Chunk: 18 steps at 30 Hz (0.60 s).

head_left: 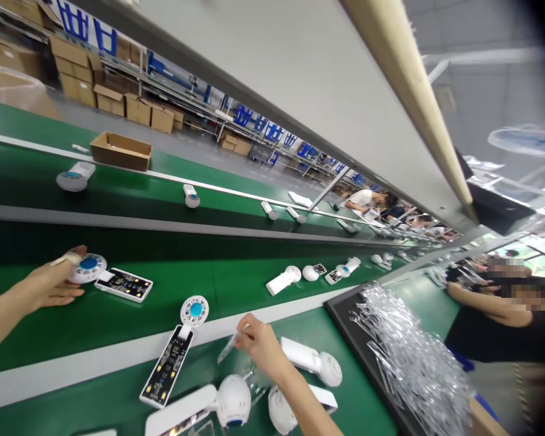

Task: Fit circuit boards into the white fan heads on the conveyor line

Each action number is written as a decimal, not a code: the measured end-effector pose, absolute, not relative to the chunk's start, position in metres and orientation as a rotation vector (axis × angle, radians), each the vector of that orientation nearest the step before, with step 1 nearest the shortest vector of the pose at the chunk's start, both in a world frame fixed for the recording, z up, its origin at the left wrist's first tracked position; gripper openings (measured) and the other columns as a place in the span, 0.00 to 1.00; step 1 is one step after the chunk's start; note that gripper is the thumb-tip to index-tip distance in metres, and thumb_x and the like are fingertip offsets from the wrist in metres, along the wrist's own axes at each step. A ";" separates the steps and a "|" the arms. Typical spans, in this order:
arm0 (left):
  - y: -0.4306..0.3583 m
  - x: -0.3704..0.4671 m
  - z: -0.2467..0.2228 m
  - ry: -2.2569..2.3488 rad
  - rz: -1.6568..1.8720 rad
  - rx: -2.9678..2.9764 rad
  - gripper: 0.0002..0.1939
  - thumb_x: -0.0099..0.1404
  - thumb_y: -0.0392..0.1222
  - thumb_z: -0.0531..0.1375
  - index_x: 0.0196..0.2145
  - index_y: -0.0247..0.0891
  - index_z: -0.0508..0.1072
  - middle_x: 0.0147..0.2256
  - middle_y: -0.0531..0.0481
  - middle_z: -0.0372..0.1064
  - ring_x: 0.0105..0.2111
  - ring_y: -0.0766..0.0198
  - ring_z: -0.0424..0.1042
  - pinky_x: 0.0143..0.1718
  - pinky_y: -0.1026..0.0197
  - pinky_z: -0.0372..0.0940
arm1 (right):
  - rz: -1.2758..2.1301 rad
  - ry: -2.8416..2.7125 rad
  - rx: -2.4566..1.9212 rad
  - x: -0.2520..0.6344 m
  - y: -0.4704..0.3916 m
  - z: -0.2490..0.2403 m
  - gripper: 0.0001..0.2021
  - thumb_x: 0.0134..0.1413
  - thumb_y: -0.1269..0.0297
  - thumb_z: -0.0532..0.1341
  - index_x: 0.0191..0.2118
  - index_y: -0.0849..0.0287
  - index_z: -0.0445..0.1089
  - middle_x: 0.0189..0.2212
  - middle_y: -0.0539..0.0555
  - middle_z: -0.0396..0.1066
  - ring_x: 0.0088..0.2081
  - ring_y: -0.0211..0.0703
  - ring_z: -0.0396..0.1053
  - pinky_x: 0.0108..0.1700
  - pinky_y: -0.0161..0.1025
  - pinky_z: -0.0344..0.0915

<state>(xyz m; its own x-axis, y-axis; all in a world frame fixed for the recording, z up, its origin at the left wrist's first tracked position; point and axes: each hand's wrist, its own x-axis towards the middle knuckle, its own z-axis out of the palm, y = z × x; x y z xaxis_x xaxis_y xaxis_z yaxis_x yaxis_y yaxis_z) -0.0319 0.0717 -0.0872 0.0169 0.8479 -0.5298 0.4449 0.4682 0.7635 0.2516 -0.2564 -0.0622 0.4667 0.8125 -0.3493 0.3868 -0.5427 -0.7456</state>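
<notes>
At the left of the frame our left hand (49, 283) has its grip clamped on the white round fan head with blue hub (88, 267) on the green conveyor belt (236, 275), steadying it, while our right hand (261, 346) pinches a thin clear plastic piece (231, 346) at lower centre

The left hand (49, 283) touches a fan (88, 268) at nine o'clock, while the right hand (260, 346) pinches a clear strip (231, 346) at six.

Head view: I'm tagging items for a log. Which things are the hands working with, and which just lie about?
In hand:
left hand on a fan head with open circuit board
right hand pinching a clear strip

Lying about:
cardboard box
pile of clear strips
closed white fan
</notes>
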 end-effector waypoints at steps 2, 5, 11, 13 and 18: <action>0.072 -0.020 -0.093 1.578 0.404 1.004 0.25 0.55 0.57 0.59 0.39 0.32 0.66 0.18 0.49 0.68 0.21 0.57 0.72 0.25 0.54 0.71 | 0.992 -0.807 -1.966 0.248 -0.264 -0.058 0.04 0.50 0.65 0.56 0.34 0.56 0.62 0.30 0.53 0.75 0.37 0.45 0.74 0.36 0.39 0.66; 0.073 -0.013 -0.093 1.477 0.468 0.996 0.20 0.55 0.51 0.62 0.41 0.34 0.68 0.24 0.53 0.68 0.24 0.64 0.70 0.27 0.62 0.69 | 0.962 -0.554 -1.775 0.239 -0.273 -0.058 0.15 0.50 0.49 0.59 0.33 0.57 0.62 0.35 0.56 0.75 0.40 0.47 0.73 0.41 0.41 0.67; 0.052 -0.014 -0.048 1.376 0.810 1.237 0.30 0.49 0.46 0.68 0.49 0.38 0.66 0.38 0.53 0.68 0.38 0.64 0.68 0.34 0.66 0.62 | 0.797 -0.262 -1.532 0.225 -0.265 -0.056 0.27 0.35 0.41 0.67 0.35 0.53 0.59 0.24 0.45 0.66 0.26 0.36 0.65 0.36 0.38 0.66; 0.042 -0.011 -0.025 1.365 0.936 1.280 0.35 0.45 0.50 0.70 0.50 0.41 0.65 0.40 0.53 0.67 0.40 0.62 0.68 0.37 0.64 0.61 | 0.827 -0.243 -1.532 0.215 -0.254 -0.048 0.28 0.38 0.39 0.65 0.40 0.54 0.61 0.20 0.42 0.59 0.20 0.35 0.59 0.26 0.35 0.62; 0.010 0.009 0.018 1.224 1.003 1.249 0.32 0.45 0.54 0.69 0.45 0.38 0.68 0.38 0.52 0.69 0.37 0.60 0.69 0.37 0.61 0.61 | 0.782 -0.572 -1.780 0.163 -0.215 -0.008 0.23 0.47 0.55 0.63 0.50 0.53 0.63 0.26 0.46 0.63 0.26 0.40 0.62 0.30 0.38 0.62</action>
<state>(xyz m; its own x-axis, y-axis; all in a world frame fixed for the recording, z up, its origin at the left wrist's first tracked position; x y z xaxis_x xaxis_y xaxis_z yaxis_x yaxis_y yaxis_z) 0.0086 0.0102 0.0178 0.1188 0.9871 -0.1073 0.0892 0.0970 0.9913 0.1627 -0.2145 -0.0076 0.6709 0.7035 -0.2346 0.0103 -0.3251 -0.9456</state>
